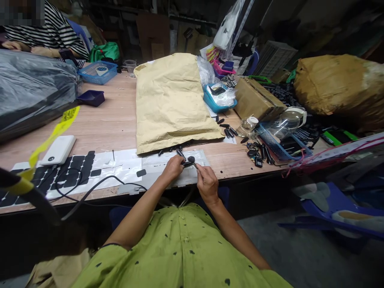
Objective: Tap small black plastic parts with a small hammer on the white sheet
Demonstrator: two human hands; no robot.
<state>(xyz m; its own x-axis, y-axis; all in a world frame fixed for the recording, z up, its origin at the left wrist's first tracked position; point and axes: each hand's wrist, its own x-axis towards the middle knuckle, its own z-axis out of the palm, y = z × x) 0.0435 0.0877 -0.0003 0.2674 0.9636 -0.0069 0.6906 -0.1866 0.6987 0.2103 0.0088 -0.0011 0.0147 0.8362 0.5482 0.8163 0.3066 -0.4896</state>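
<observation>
At the table's front edge my left hand (173, 167) is closed on a small black elongated piece (187, 163). Close beside it, my right hand (207, 183) pinches the thin stem of a tool with a round black head (191, 159). That head meets or overlaps the black piece; which of the two I cannot tell. Both hands are over a white sheet in a clear sleeve (196, 154). Several more small black pieces (179, 152) lie just beyond my fingers, along the lower edge of a big tan paper packet (171, 100).
To the left are a sheet of black stickers (79, 167), a white power bank (59, 150) and a black cable (99, 185). Loose black pieces (229, 131), keys (253, 153) and a blue basket (285, 146) lie right. Another person's striped sleeve (67, 34) shows at the far left.
</observation>
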